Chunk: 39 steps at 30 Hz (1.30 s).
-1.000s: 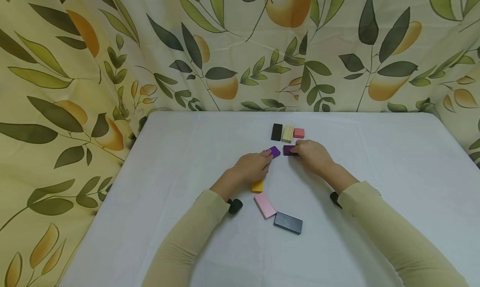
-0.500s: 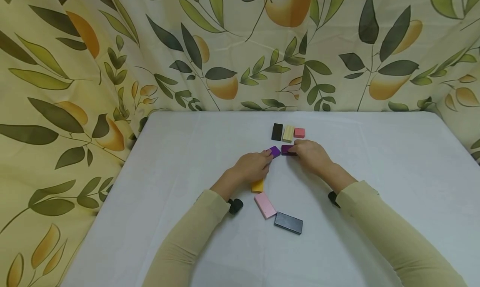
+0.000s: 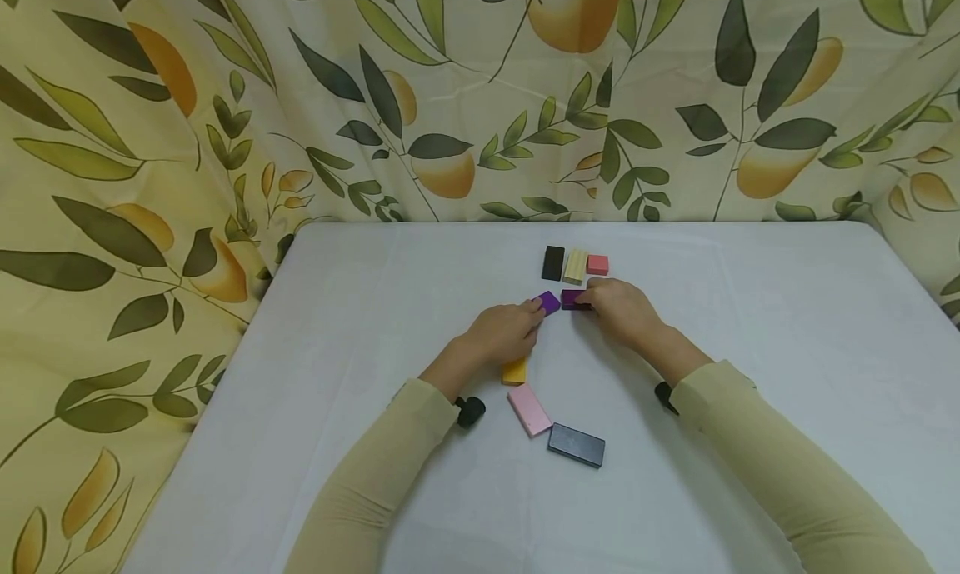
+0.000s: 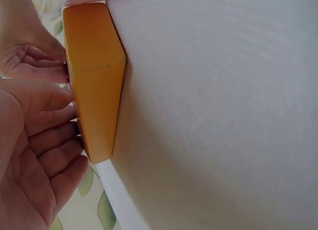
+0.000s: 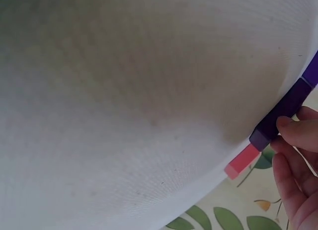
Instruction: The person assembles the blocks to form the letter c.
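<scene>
My left hand [image 3: 498,334] pinches a bright purple block [image 3: 552,304] at its near end. From the other side, my right hand [image 3: 624,311] holds a dark plum block [image 3: 570,300] between thumb and fingers. The two blocks lie almost end to end; in the right wrist view only a thin line parts the plum block [image 5: 283,113] from the purple one [image 5: 313,71]. A yellow block [image 3: 514,372] lies partly hidden under the left hand, and the left wrist view shows its orange-yellow side [image 4: 97,76] close by the fingers.
Below the yellow block, a pink block [image 3: 529,411] and a dark grey block [image 3: 576,446] continue a curved row on the white-covered table [image 3: 750,307]. Behind the hands stand a black block [image 3: 553,263], a cream ridged block [image 3: 576,267] and a small coral block [image 3: 597,265]. Patterned curtain [image 3: 465,99] borders the table.
My right hand has slid the plum block slightly left, narrowing the gap to the purple block. The left hand and the other blocks stay put.
</scene>
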Motion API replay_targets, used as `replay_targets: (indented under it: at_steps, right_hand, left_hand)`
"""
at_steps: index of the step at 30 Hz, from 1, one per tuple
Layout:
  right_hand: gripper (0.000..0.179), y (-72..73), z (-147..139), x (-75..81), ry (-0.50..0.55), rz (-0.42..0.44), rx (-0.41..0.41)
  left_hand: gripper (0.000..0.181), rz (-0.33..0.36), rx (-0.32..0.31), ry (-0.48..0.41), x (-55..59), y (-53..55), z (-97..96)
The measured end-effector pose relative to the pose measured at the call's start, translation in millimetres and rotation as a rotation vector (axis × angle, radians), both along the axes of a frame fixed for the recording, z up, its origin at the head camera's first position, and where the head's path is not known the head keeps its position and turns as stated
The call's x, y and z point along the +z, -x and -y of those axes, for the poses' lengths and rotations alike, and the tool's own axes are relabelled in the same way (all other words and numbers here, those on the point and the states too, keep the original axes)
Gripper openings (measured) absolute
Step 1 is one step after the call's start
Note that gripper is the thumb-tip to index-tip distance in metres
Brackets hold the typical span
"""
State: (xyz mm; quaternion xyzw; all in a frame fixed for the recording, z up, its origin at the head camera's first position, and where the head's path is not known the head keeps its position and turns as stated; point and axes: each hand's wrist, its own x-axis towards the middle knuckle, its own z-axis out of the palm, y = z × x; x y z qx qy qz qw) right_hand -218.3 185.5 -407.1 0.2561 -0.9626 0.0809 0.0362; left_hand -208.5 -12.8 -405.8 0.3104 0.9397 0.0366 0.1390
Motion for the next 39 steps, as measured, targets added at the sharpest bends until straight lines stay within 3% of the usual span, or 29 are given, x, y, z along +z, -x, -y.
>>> replay_targets:
  at_steps: [26, 39]
  right_hand:
    - [0.017, 2.4, 3.9, 1.7, 0.014, -0.028, 0.015]
    - [0.015, 4.7, 5.6, 5.1, 0.108, 0.11, -0.06]
  left_hand:
    - [0.047, -0.003, 0.004, -0.014, -1.4, 2.6, 1.1]
    - [0.043, 0.027, 0.08, -0.091, 4.1, -0.1, -4.1]
